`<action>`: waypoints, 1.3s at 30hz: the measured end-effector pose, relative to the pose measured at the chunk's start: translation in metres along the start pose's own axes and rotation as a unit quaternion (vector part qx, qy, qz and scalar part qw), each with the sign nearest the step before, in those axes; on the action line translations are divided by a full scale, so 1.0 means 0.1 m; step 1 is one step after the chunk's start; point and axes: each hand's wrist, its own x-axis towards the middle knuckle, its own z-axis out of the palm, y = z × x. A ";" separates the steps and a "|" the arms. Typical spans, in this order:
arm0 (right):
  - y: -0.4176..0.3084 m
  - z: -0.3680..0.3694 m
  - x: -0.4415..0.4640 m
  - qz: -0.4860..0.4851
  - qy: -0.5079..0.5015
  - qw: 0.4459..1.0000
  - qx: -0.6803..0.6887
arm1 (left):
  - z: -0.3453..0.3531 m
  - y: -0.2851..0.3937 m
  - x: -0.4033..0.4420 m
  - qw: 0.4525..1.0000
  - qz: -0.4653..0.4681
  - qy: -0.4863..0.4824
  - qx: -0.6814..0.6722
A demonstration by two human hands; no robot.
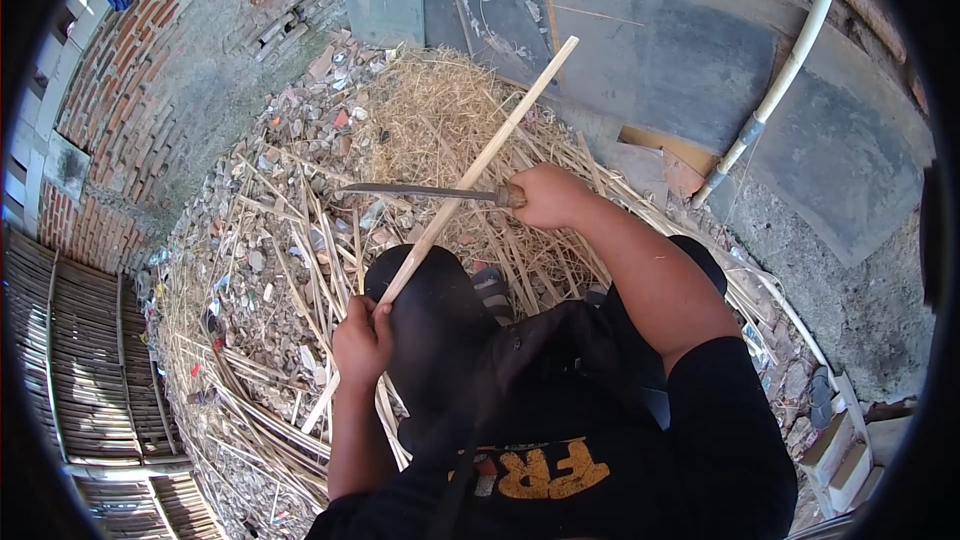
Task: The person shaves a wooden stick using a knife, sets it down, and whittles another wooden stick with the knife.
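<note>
My left hand (pixel 362 342) is closed round the lower part of a long pale bamboo strip (pixel 490 148), near my left knee. The strip slants up and to the right, past the knee. In my right hand (pixel 548 197) is the wooden handle of a machete (pixel 430 190), whose long dark blade points left. The blade crosses the strip about midway along it; whether its edge cuts into the strip I cannot tell. Below the blade, thin shavings and split strips lie around my sandalled feet (pixel 492 292).
A heap of curly shavings (pixel 430 105) lies ahead, with loose bamboo strips (pixel 300 240) over stony rubble (pixel 255 270). Grey panels (pixel 650 60) and a pale pole (pixel 790 75) lean at the right. A brick wall (pixel 130 130) and a bamboo slat screen (pixel 90 360) stand left.
</note>
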 end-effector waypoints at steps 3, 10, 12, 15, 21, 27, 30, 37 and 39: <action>0.01 0.01 0.02 0.003 -0.002 1.000 0.004 | 0.01 0.00 0.00 1.000 0.005 0.004 0.001; -0.01 0.02 0.01 -0.002 0.001 1.000 0.008 | 0.00 0.03 0.00 1.000 0.008 0.004 0.009; -0.01 0.01 0.01 -0.003 0.001 1.000 0.010 | -0.01 0.03 0.00 1.000 0.004 0.002 0.008; -0.01 0.00 0.00 -0.003 0.002 1.000 0.009 | -0.02 0.06 0.00 1.000 -0.001 0.000 0.004; -0.03 -0.01 0.00 -0.003 -0.002 1.000 0.008 | -0.01 0.05 0.00 1.000 0.001 0.003 -0.005; -0.03 -0.01 0.00 -0.011 0.002 1.000 0.007 | -0.01 0.05 0.00 1.000 0.003 0.006 -0.005; -0.11 -0.10 -0.06 0.007 0.002 1.000 -0.020 | 0.00 0.03 0.00 1.000 -0.007 0.002 -0.012; -0.09 -0.22 -0.08 0.020 -0.010 0.998 -0.056 | 0.05 -0.02 -0.04 0.999 -0.004 0.029 -0.040; -0.04 -0.18 0.02 0.026 -0.026 0.999 -0.035 | 0.07 -0.05 -0.03 0.998 -0.017 0.029 -0.045</action>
